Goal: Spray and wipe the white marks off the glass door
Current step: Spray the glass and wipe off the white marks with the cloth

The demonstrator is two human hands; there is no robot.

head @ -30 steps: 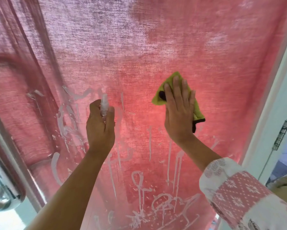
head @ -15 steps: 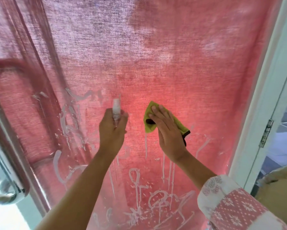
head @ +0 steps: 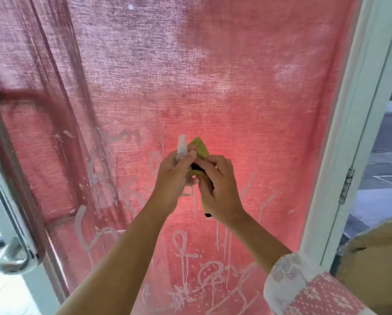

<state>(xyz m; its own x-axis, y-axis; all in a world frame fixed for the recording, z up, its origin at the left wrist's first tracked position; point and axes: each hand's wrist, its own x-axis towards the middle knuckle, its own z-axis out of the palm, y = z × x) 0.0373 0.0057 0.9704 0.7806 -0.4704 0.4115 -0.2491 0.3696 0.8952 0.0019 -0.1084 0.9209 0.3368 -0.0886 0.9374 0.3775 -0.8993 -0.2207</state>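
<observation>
The glass door (head: pixel 247 92) fills the view, backed by a red curtain. White marks (head: pixel 208 276) and drips cover its lower half; the upper half looks wiped. My left hand (head: pixel 174 178) grips a small clear spray bottle (head: pixel 181 146) with its white nozzle upward. My right hand (head: pixel 220 185) holds a yellow-green cloth (head: pixel 200 147) bunched in its fingers, right beside the bottle. Both hands meet at the middle of the door, a little off the glass.
A chrome door handle (head: pixel 13 258) sits at the lower left edge. The white door frame (head: pixel 349 133) with a metal hinge (head: pixel 346 188) runs down the right side. Beyond it is an outdoor pavement, and a brown cardboard box (head: pixel 376 264) at the lower right.
My right hand left the glass, came down and left with the cloth and now meets the left hand. The cloth changed from pressed flat to bunched. The left hand with the bottle shifted right.
</observation>
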